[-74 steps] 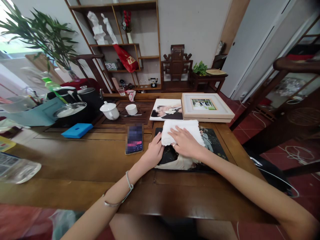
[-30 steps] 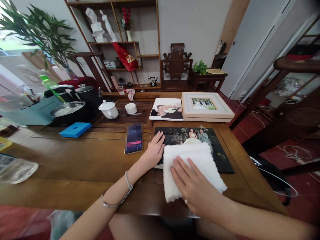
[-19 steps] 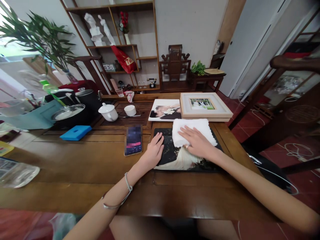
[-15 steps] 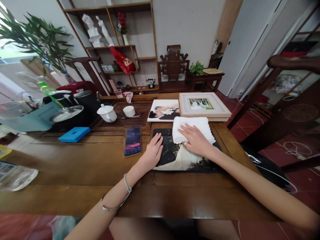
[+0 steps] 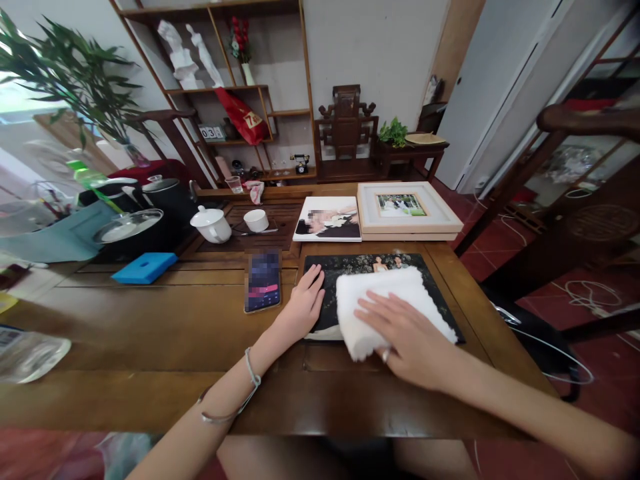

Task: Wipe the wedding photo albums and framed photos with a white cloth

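Observation:
A dark photo print (image 5: 345, 270) of a couple lies flat on the wooden table (image 5: 150, 333) in front of me. A folded white towel (image 5: 387, 297) covers its near right part. My right hand (image 5: 407, 337) presses flat on the towel, fingers stretched out. My left hand (image 5: 300, 307) rests with spread fingers on the print's left edge, holding it down. A phone (image 5: 263, 280) with a lit screen lies just left of my left hand.
Behind the print lie a second photo print (image 5: 327, 219) and a white framed picture (image 5: 406, 208). A tea tray with teapot (image 5: 213, 225) and cup (image 5: 256, 220), a blue box (image 5: 144, 267) and black pots (image 5: 150, 213) stand at the left. Shelves and a chair line the far wall.
My right hand has drawn the towel from the far end of the print toward me, to its near right part. My left hand has stayed on the print's left edge.

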Demonstrator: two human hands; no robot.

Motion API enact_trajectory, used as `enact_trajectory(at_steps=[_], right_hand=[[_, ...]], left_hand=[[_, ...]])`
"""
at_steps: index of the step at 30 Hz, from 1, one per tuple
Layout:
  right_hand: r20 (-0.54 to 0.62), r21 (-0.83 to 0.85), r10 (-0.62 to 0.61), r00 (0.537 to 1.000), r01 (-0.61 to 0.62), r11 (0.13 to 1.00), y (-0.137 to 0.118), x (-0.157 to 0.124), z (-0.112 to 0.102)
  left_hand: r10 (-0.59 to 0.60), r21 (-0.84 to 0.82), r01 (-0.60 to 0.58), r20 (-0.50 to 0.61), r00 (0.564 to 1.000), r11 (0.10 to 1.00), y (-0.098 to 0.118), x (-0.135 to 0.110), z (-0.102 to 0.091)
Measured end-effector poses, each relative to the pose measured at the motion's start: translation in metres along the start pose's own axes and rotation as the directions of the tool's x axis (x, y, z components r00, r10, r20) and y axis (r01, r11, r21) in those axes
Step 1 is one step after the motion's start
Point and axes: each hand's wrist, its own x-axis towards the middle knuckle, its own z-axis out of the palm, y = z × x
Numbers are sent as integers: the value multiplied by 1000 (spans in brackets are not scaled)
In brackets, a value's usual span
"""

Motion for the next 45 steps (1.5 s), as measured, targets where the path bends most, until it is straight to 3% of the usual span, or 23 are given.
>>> enact_trajectory(at_steps=[3,5,10,13,17,22,25,28,30,33,37,40,42,45], right_hand=[[-72,65,147,987,-142,988,24,45,-19],[-74,113,182,981,-173,978,33,77,-28],[-46,138,124,991,-116,984,31,148,-33],[-47,135,81,996,-74,988,27,167,-28],[-105,91,75,992,-66,994,38,151,-20],[-155,-3,134,979,-136,991,51,92,-8],[-96,-93,78,992,-87,992,27,44,6],[0,-92,-122,993,121,988,-8,0,19],[31,-57,-213,977,214,975,-21,-15,23],[33,-18,-190,981,190,982,-17,-5,21],[-4,-69,-16,1000,15,997,9,53,11],[-29,-128,31,999,-35,991,16,91,8],[-27,-169,21,999,-26,985,11,97,8],[19,-178,-50,999,52,983,-6,73,9]], left_hand=[[10,1,-10,-19,1000,1000,-1,0,1],[13,-4,-13,-28,1000,1000,-2,0,3],[1,-13,-2,-38,999,1000,-4,0,6],[0,-13,0,-38,999,1000,-4,0,6],[8,-31,-9,-36,999,999,-5,1,5],[8,-33,-9,-37,999,999,-4,2,3],[-3,-31,2,-23,1000,1000,-2,2,1],[-8,-50,6,-24,1000,999,-1,2,-1],[-12,-67,10,-29,1000,998,0,2,-2],[-27,-79,24,-43,999,997,2,3,-4],[-28,-86,22,-63,998,996,2,4,-5],[-7,-98,0,-73,997,995,-1,4,-4],[-5,-107,-4,-82,997,994,-4,4,-3],[-3,-113,-5,-74,997,994,-5,3,-3]])
